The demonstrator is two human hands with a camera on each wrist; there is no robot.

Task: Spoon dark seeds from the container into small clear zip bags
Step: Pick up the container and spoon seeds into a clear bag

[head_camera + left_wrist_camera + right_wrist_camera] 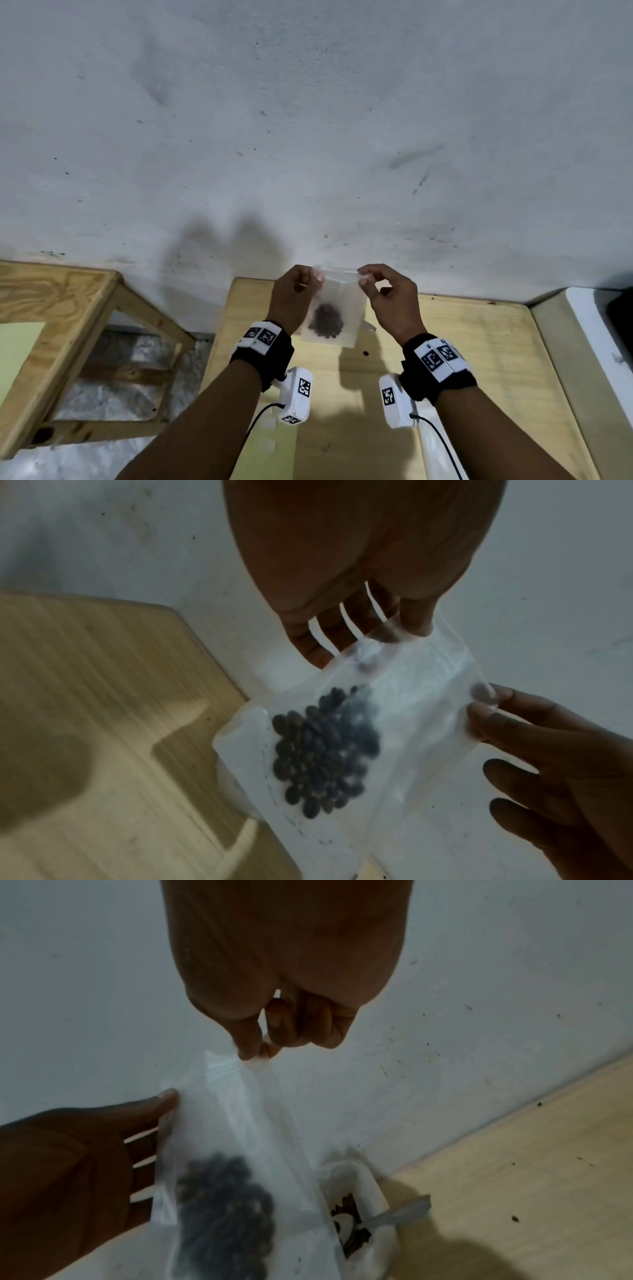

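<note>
Left hand (295,297) and right hand (387,297) pinch zip bag's (337,310) top corners above table edge (472,298).

Seeds (325,322) in zip bag (346,305), bag between hands; container (373,1199) on table (479,359) behind bag, spoon (394,1215) inside.

Clear zip bag (337,301) of dark seeds (325,322); pale wooden table (479,359); white wall (308,120).

Container (373,1185), landmark: wall (308,137) directly behind; bare table (479,359) right of it; held bag (330,308) hangs in front.
</note>
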